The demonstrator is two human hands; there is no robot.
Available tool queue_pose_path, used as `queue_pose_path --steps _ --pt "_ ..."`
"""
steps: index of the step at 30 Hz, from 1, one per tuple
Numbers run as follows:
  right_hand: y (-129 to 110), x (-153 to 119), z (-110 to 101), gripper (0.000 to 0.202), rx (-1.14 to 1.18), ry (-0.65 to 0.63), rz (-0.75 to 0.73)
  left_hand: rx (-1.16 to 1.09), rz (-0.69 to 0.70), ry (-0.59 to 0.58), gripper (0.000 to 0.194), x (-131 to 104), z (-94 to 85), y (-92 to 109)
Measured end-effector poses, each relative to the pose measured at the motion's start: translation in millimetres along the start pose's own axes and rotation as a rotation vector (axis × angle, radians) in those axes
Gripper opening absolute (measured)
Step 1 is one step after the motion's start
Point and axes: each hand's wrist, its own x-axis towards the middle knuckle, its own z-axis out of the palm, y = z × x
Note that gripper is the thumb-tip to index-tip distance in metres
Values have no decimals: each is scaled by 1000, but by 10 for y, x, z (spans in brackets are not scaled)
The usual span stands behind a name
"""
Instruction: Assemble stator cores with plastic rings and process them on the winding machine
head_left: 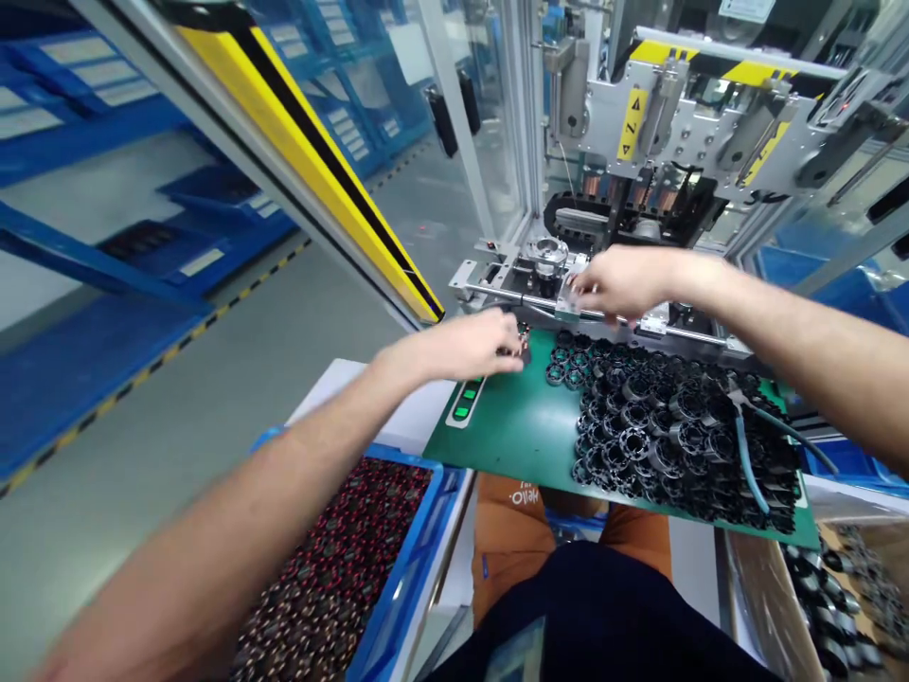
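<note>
My left hand is over the left part of the green work board, its fingers curled around a small dark part with copper-coloured bits, mostly hidden by the fingers. My right hand reaches to the machine's slide rail, fingers bent down and slightly blurred; whatever may be between them is hidden. Just left of it is a round metal fixture. Many black toothed rings are piled on the board's right side, and a smaller group of rings sits nearer the hands.
Pliers with blue handles lie on the ring pile. A green-lit button panel is at the board's left. Below left is a blue crate of wound parts; a box with metal parts stands lower right. A yellow-black light curtain post rises at left.
</note>
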Motion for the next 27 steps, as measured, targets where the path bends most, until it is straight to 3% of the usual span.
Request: queue_pose_path --steps 3,5,8,12,16,19,23,25,27 --pt "-614 177 480 27 -115 -176 -118 26 -102 -111 16 -213 574 117" --pt "-897 384 791 28 -200 -206 -113 64 -191 -103 16 -255 794 122" --pt "-1071 651 1064 38 -293 -167 -113 108 -277 -43 16 -305 885 87" --pt "-958 661 978 42 -315 -52 -153 110 -306 49 15 -459 758 65" --pt "-470 231 567 52 -299 113 -83 45 -254 164 24 -517 469 113" --pt "227 -231 234 51 -303 225 92 -3 -176 276 28 -286 161 217" --pt "1359 -831 30 47 -297 282 456 2 -19 416 35 491 -273 503" --pt "1814 -1066 103 44 -265 257 602 31 41 464 37 1016 -436 708" --pt "2123 -1225 286 45 -215 231 686 77 40 461 41 1551 -526 921"
